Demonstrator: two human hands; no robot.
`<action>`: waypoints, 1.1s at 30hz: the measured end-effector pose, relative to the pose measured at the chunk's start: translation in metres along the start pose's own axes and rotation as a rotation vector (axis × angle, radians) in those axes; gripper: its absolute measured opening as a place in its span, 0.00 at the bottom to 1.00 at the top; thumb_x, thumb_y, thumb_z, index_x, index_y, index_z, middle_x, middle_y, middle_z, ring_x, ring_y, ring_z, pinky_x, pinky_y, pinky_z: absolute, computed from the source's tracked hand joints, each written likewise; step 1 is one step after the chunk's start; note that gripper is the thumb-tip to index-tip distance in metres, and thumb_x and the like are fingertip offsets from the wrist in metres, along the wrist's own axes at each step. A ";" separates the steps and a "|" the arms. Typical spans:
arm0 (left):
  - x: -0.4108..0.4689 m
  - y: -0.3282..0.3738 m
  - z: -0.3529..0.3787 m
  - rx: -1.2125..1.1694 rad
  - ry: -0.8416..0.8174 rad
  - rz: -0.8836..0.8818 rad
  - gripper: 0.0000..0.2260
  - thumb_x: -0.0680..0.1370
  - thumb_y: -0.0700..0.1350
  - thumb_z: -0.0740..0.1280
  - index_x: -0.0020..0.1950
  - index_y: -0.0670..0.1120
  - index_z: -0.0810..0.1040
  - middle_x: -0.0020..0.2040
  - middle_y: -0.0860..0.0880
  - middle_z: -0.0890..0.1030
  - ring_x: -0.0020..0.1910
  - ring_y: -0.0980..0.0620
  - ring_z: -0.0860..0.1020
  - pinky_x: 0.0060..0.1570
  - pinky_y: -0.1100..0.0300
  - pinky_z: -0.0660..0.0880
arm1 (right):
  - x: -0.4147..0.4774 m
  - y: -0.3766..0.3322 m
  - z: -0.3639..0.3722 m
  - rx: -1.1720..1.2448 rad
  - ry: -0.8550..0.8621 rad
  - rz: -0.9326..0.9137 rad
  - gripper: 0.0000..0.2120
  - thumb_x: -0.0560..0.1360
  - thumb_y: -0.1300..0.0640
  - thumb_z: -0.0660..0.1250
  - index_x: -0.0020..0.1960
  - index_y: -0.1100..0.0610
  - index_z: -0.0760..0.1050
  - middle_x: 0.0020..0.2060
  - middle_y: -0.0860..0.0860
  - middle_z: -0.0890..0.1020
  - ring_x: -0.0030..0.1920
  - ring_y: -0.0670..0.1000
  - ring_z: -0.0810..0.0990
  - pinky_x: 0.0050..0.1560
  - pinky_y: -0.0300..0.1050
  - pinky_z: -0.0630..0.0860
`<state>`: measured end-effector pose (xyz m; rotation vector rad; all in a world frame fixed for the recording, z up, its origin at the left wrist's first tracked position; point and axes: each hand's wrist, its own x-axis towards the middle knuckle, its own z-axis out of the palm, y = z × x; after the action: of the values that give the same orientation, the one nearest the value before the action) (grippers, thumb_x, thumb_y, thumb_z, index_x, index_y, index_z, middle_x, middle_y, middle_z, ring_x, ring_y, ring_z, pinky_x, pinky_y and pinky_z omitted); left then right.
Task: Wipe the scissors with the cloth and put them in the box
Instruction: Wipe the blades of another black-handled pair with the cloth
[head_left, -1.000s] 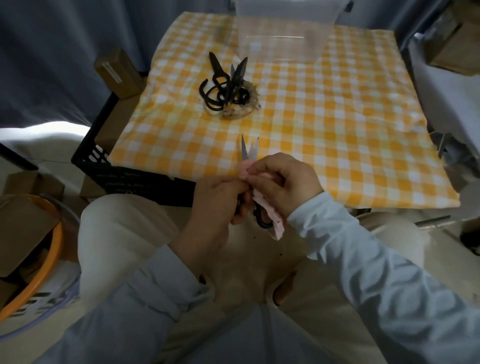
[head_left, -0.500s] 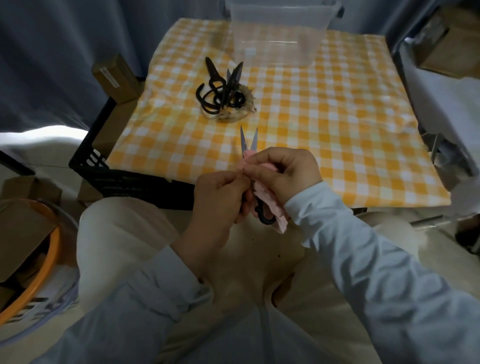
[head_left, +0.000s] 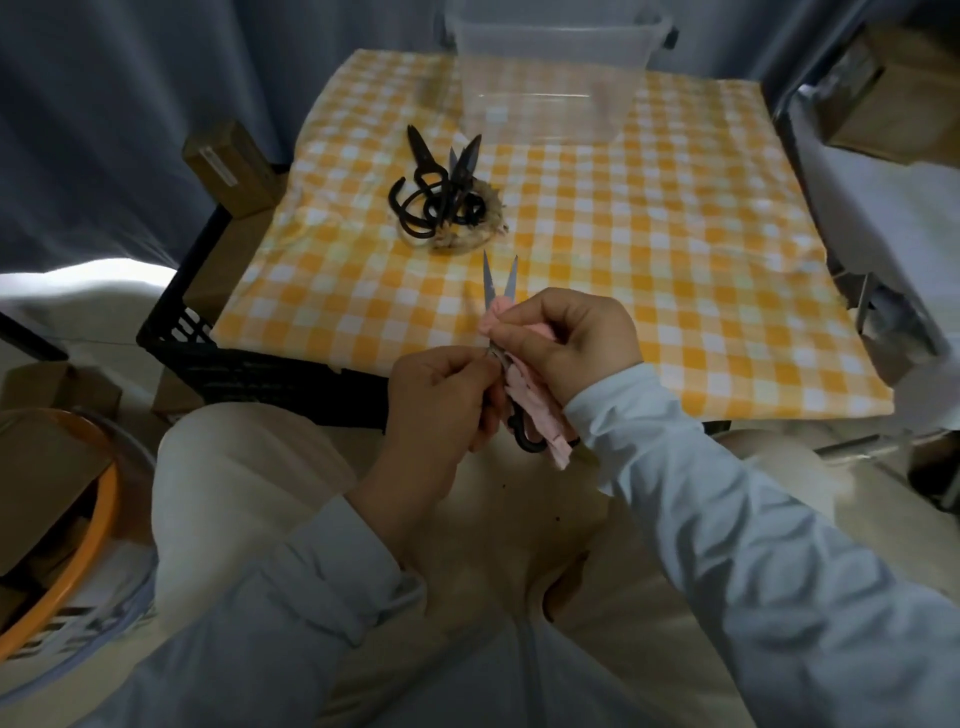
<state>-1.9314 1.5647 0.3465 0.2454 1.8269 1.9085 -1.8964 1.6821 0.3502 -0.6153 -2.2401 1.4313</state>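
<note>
At centre frame, our left grip (head_left: 441, 402) pinches the scissors (head_left: 488, 280) near the pivot, while our right grip (head_left: 569, 343) pinches the pink cloth (head_left: 540, 415) around their slightly spread blades.

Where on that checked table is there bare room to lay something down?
The whole right half of the checked tablecloth is bare, from the clear box down to the near edge. A smaller bare patch lies at the near left corner. It is crowded left of centre, where the pile of black scissors lies before the box.
</note>
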 end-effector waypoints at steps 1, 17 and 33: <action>0.001 0.002 0.000 0.011 -0.015 -0.011 0.13 0.77 0.33 0.63 0.32 0.35 0.76 0.21 0.47 0.73 0.18 0.53 0.66 0.19 0.66 0.61 | 0.000 0.001 -0.002 0.020 0.042 0.020 0.03 0.68 0.57 0.74 0.38 0.54 0.81 0.36 0.47 0.83 0.42 0.48 0.81 0.49 0.47 0.79; -0.004 0.008 -0.005 0.102 -0.032 0.007 0.14 0.74 0.35 0.69 0.33 0.52 0.83 0.30 0.48 0.82 0.33 0.50 0.79 0.35 0.63 0.78 | -0.014 0.009 -0.006 0.199 0.038 0.055 0.06 0.66 0.62 0.76 0.35 0.54 0.81 0.37 0.53 0.84 0.43 0.52 0.83 0.49 0.51 0.80; -0.006 0.005 0.001 0.074 -0.039 0.007 0.10 0.73 0.35 0.70 0.39 0.50 0.83 0.33 0.52 0.84 0.37 0.53 0.83 0.39 0.62 0.80 | -0.017 0.009 0.000 0.225 0.057 0.151 0.04 0.68 0.57 0.74 0.36 0.53 0.80 0.34 0.53 0.83 0.38 0.55 0.82 0.41 0.54 0.81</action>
<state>-1.9271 1.5626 0.3529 0.3115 1.8754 1.8304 -1.8813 1.6763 0.3400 -0.7513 -1.9880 1.6878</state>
